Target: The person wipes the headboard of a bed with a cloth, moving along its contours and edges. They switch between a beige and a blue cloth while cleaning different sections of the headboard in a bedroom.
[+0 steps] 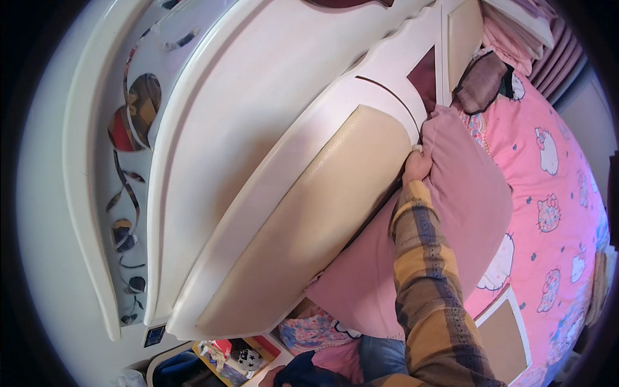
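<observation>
My right hand (pixel 418 165), in a plaid sleeve, reaches between the cream padded headboard panel (pixel 309 213) and a dusty-pink pillow (pixel 464 193). A small whitish piece, seemingly cloth (pixel 417 148), shows at its fingertips. Beneath the right forearm, the pillow leans along the headboard's lower edge. Only part of my left hand (pixel 271 376) shows at the bottom edge, against a dark blue cloth (pixel 307 371); its grip is mostly hidden. The headboard has a glossy white frame (pixel 251 203).
A pink quilt with cartoon cats (pixel 527 193) covers the bed. Brown mesh cloth (pixel 481 82) lies by the far headboard panel, near folded bedding (pixel 512 34). At bottom left are an open box of small items (pixel 263 355) and a dark bin (pixel 176 370). A white-edged tan panel (pixel 505 334) is at right.
</observation>
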The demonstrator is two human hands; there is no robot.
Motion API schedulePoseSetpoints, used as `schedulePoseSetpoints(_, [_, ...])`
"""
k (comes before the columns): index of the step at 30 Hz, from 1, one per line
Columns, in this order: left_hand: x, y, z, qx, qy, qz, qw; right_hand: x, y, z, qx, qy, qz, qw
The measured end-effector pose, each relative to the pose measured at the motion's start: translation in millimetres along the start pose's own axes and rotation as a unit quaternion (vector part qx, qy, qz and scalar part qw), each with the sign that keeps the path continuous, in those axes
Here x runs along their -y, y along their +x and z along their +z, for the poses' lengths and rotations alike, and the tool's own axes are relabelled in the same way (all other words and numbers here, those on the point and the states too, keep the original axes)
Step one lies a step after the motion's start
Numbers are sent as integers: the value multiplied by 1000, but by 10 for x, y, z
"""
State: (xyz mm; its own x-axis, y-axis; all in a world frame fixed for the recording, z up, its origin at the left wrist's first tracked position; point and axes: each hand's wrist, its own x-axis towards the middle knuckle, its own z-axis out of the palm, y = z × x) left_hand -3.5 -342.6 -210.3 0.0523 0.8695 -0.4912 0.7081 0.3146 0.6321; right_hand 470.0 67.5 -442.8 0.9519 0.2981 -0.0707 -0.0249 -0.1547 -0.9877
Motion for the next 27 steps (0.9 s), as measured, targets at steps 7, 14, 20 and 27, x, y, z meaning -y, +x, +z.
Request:
schedulePoseSetpoints(7, [22,-38,135,-1,-26,29,999,754,51,-49,97,-100,-175,975])
schedulePoseSetpoints(14, [-95,54,222,6,-36,57,998,1326,-55,-52,225,7,-222,949])
schedulePoseSetpoints(20, [-179,2,145,-18,-62,66,996,1920,-678,-125,292,123,-313,895])
schedulePoseSetpoints(27, [-257,38,-20,-44,-64,15,997,1845,-275,-92,157,3,-265,951])
